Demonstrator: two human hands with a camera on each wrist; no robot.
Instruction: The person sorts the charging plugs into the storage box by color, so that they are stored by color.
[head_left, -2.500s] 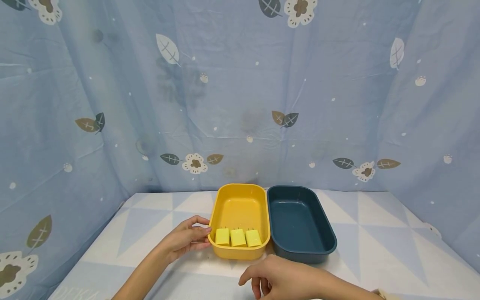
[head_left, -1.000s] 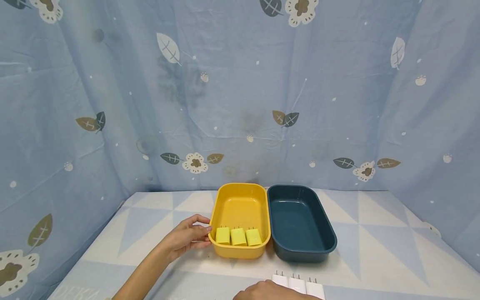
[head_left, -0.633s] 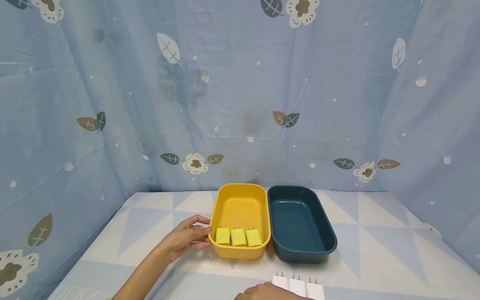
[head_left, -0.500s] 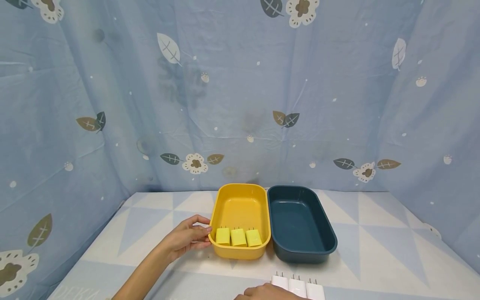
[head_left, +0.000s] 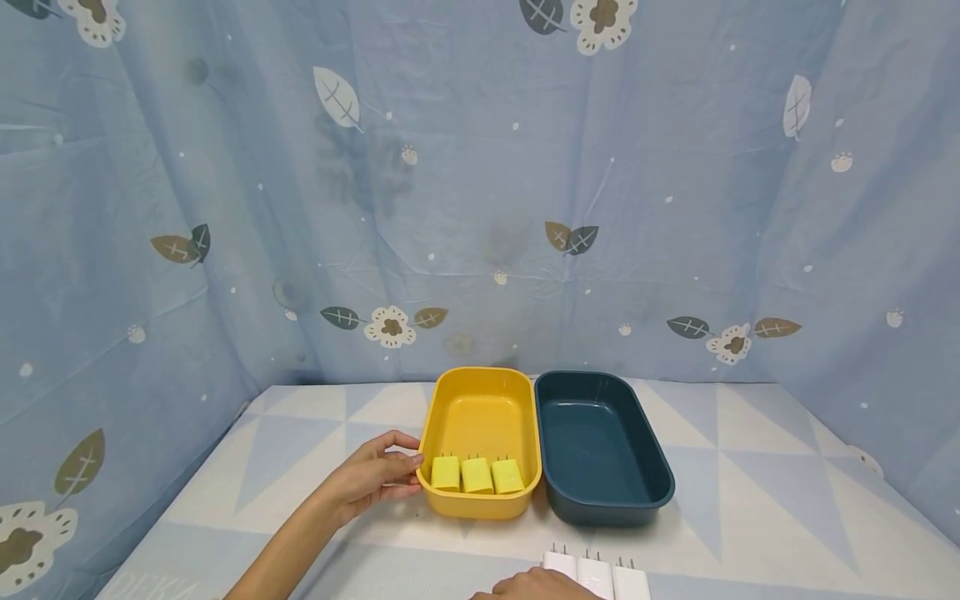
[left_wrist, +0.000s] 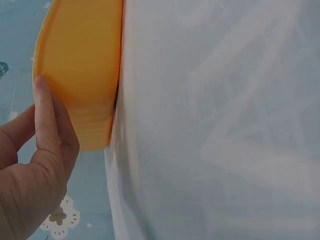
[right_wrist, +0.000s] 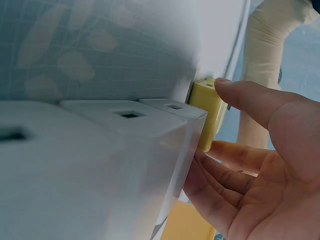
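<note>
My left hand (head_left: 378, 475) grips the left side of a yellow plastic container (head_left: 487, 412), thumb at the rim; the left wrist view shows its fingers against the outer wall. Three yellow charger plugs (head_left: 477, 475) stand in a row inside, prongs up. Low at the frame's bottom edge is my right hand (head_left: 534, 585), mostly cut off. In the right wrist view it pinches another yellow charger plug (right_wrist: 206, 107) between thumb and fingers, beside the row of white charger plugs (right_wrist: 165, 117). Those white plugs stand prongs up in the head view.
A dark blue container (head_left: 600, 450) stands against the right side of the yellow one, with nothing visible inside. The table (head_left: 765, 500) has a white and pale blue triangle cloth. A patterned blue curtain (head_left: 480, 208) hangs behind and at both sides.
Since the earliest frame my right hand has moved down toward the near edge, and the white charger plugs have come into sight. My left hand keeps its hold on the yellow container.
</note>
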